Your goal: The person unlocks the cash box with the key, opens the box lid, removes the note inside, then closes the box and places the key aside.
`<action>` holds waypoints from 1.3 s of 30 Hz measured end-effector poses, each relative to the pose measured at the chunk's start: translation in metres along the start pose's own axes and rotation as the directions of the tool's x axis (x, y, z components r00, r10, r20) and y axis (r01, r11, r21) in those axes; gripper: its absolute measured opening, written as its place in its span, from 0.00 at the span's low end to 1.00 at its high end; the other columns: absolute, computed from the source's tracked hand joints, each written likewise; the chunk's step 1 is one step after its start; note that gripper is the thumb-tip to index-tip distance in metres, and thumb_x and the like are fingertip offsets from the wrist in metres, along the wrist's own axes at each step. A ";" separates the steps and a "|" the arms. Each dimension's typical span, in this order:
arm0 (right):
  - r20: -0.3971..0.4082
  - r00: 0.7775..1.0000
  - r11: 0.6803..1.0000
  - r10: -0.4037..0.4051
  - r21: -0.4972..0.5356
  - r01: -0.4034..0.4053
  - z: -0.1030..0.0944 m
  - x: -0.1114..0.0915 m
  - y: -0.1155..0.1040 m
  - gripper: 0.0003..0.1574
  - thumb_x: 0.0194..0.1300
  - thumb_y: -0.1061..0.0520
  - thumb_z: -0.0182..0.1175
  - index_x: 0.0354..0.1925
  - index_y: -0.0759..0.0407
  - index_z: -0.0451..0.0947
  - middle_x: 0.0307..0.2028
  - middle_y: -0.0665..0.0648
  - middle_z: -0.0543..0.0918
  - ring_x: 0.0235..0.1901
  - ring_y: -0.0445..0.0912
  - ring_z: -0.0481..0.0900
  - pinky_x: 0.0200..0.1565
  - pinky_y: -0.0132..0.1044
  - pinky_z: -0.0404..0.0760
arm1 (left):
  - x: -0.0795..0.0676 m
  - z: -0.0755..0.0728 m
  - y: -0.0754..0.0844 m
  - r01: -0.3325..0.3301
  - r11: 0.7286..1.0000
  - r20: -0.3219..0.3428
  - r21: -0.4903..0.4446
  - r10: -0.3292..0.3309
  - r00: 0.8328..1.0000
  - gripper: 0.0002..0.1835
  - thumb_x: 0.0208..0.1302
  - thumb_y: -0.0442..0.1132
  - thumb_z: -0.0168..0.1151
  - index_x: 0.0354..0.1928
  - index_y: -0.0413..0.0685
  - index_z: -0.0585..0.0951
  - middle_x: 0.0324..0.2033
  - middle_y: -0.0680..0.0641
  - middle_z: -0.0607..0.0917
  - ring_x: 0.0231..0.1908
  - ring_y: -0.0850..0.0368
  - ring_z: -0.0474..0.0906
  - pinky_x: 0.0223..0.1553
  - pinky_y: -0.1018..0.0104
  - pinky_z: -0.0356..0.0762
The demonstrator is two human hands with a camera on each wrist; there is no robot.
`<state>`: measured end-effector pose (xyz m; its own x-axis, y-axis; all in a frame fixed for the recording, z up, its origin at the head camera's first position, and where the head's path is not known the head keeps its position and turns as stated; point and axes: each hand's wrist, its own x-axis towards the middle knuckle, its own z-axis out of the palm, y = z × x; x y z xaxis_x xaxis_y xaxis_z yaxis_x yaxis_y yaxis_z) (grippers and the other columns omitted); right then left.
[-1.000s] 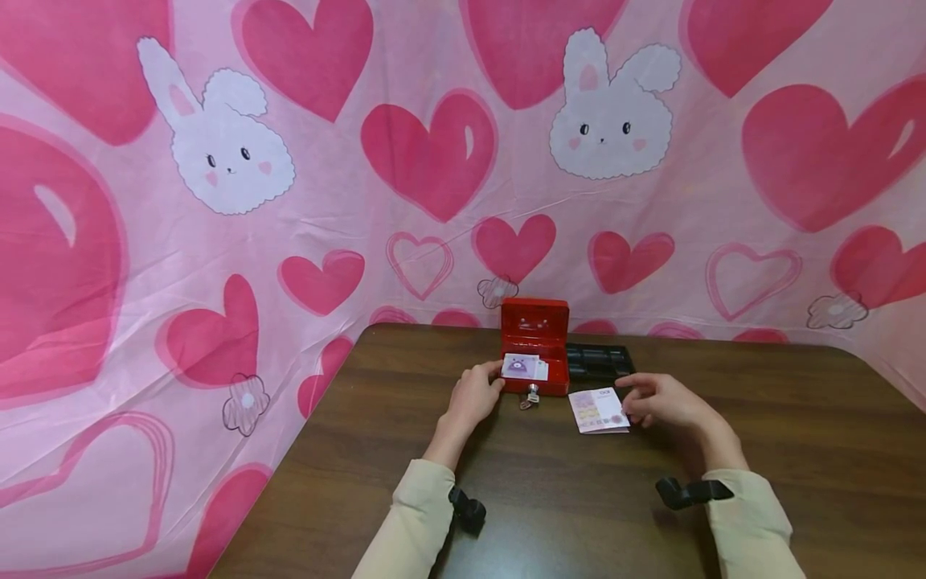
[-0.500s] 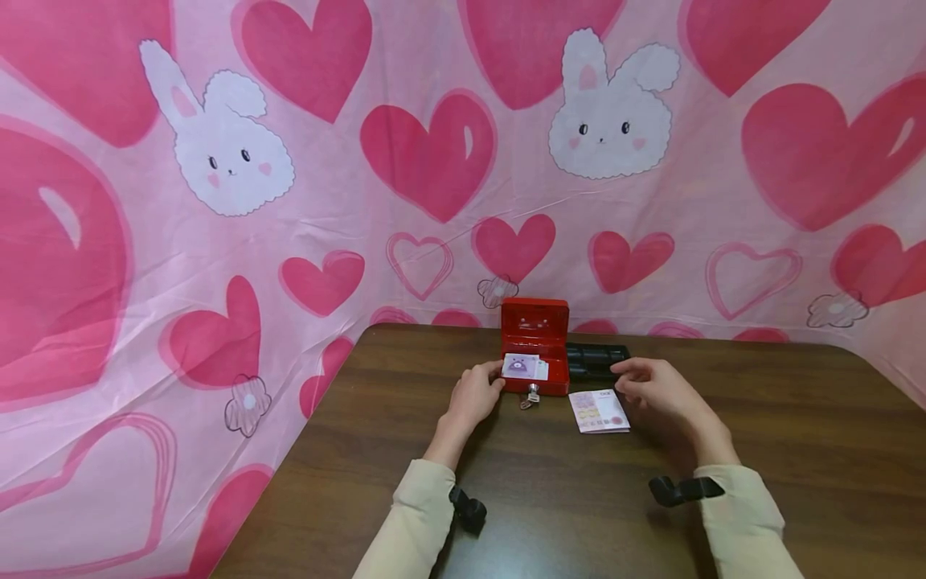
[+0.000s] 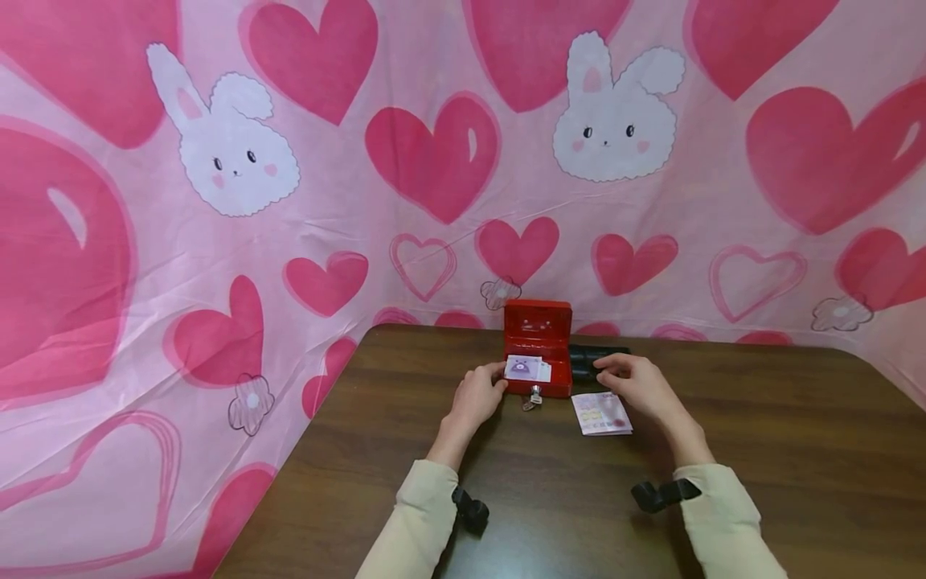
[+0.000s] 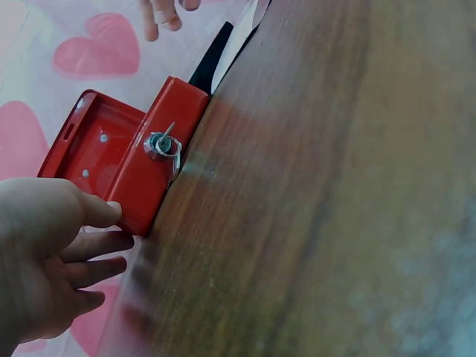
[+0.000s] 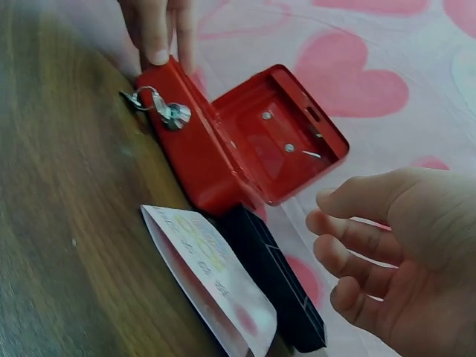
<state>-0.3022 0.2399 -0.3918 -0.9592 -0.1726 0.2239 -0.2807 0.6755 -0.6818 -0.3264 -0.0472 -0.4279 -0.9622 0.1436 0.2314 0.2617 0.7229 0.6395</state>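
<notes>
A red cash box stands with its lid raised, and banknotes with a purple print lie in it. Keys hang from the lock on its front. My left hand rests against the box's left side, thumb near the front corner and the other fingers fairly straight in the left wrist view. My right hand hovers with bent, relaxed fingers and nothing between them, near the black compartment tray. A folded pinkish banknote lies on the table below that hand.
The brown wooden table reaches back to a pink cloth with hearts and rabbits. The black tray stands directly right of the box, with the folded banknote in front of it.
My right hand has moved left and a little farther back, from beside the folded banknote to over the black tray's edge. The left hand stays at the box.
</notes>
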 end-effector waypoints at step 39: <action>0.047 0.999 0.999 -0.002 -0.053 0.005 0.058 0.052 -0.033 0.17 0.67 0.55 0.61 0.51 0.62 0.82 0.48 0.63 0.86 0.43 0.54 0.80 0.53 0.54 0.81 | -0.002 -0.001 0.000 0.001 1.000 0.012 -0.014 -0.001 1.000 0.21 0.69 0.39 0.61 0.63 0.48 0.80 0.55 0.45 0.86 0.54 0.49 0.83 0.56 0.49 0.79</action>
<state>-0.3450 0.1670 -0.3981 -0.9590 -0.2080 0.1923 -0.2832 0.7118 -0.6428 -0.3241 -0.0482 -0.4276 -0.9634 0.1510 0.2216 0.2614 0.7137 0.6499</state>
